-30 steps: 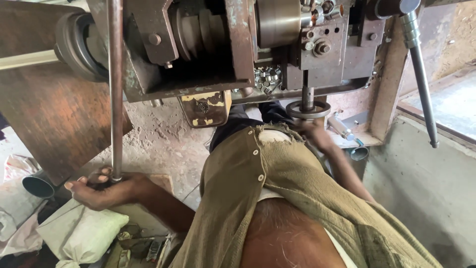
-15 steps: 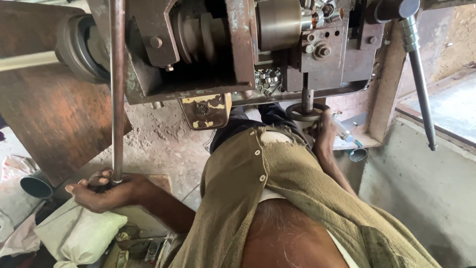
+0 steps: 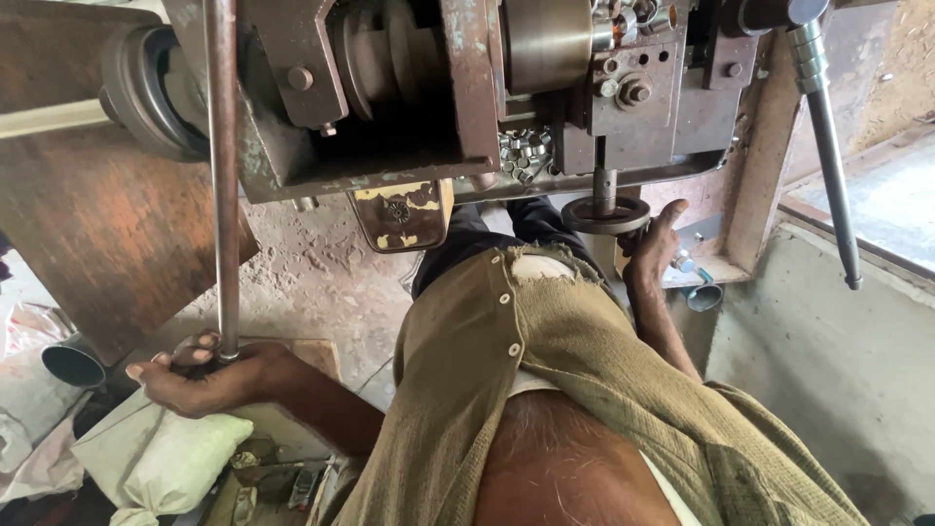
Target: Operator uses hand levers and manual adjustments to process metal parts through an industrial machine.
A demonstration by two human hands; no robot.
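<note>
The long steel lever rod (image 3: 223, 185) runs almost straight down the left third of the frame, from the machine's upper edge to its lower end at lower left. Its long axis is close to vertical in the picture. The left hand (image 3: 200, 378) sits right at that lower end, fingers curled around the rod's tip, thumb side toward the viewer, so the rod rises directly up and away from the fist. The forearm comes in from the lower centre, lying nearly level, wrist slightly bent upward.

At centre right a small dark handwheel (image 3: 605, 214) hangs flat on a short vertical shaft beneath the machine head (image 3: 623, 97). The right hand (image 3: 651, 251) is just beside and below it, to the right: the thumb stands up against the wheel's rim and the fingers are loosely bent underneath. Whether they truly grip the rim or only rest on it I cannot tell. The right forearm climbs from the lower centre toward that wheel, partly hidden by the olive shirt (image 3: 545, 370).

So each hand has its own control, the left far nearer the rod, the right nearer the wheel, and the two are well apart.

Around them: a second slanted steel handle (image 3: 830, 166) at upper right, a rusty plate (image 3: 88, 224) at left, a pale sack (image 3: 156, 458) under the left hand, and a short pipe piece (image 3: 73, 362) at the left edge.
</note>
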